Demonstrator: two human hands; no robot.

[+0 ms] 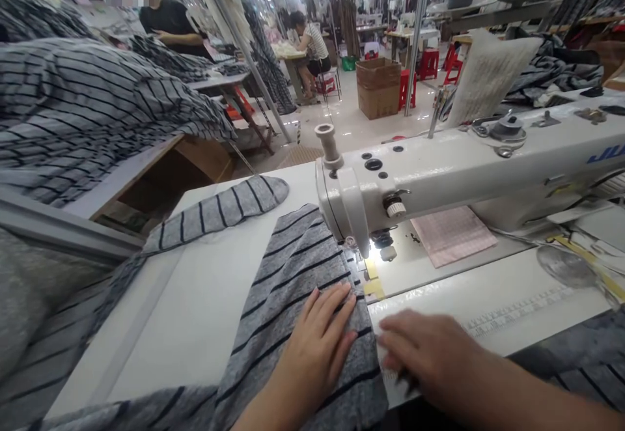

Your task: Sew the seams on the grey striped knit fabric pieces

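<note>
Grey fabric with dark stripes (278, 294) lies on the white table, its right edge running up to the needle area of a white sewing machine (439, 164). On top of this fabric my left hand (319, 340) rests flat, fingers spread and pointing toward the lit needle. To the right of the fabric's edge, my right hand (424, 353) is blurred, its fingers curled above the table front. Something small and dark shows beneath those fingers, too smeared to make out.
A striped strip (219, 213) lies at the table's far left. Pink cloth (454, 236) sits under the machine arm. Striped fabric is heaped on the left (97, 105). Beyond are a cardboard box (378, 89), red stools (428, 64), a seated person (315, 43) and a standing person (170, 27).
</note>
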